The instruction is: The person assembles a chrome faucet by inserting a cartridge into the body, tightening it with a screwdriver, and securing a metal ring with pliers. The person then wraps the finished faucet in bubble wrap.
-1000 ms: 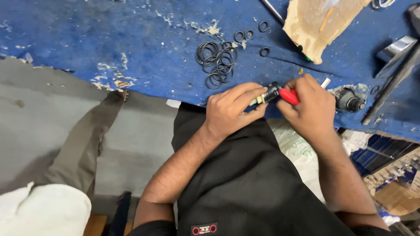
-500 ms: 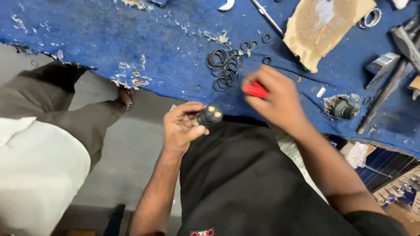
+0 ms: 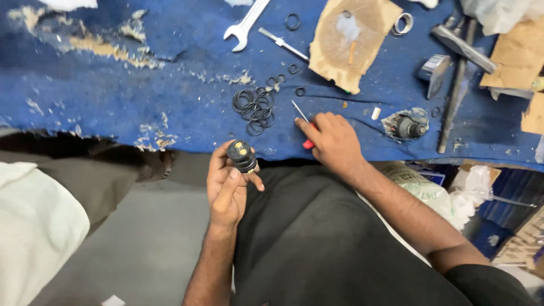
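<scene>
Your left hand grips a black cylindrical part off the edge of the worn blue bench. Your right hand closes on a red-handled pick, handle mostly hidden, tip probably resting beside the black O-rings.

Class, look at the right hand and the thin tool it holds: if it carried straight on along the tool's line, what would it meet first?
Probably the pile of black rubber rings, up-left of the right hand and screwdriver tip; depth is hard to judge.
</scene>
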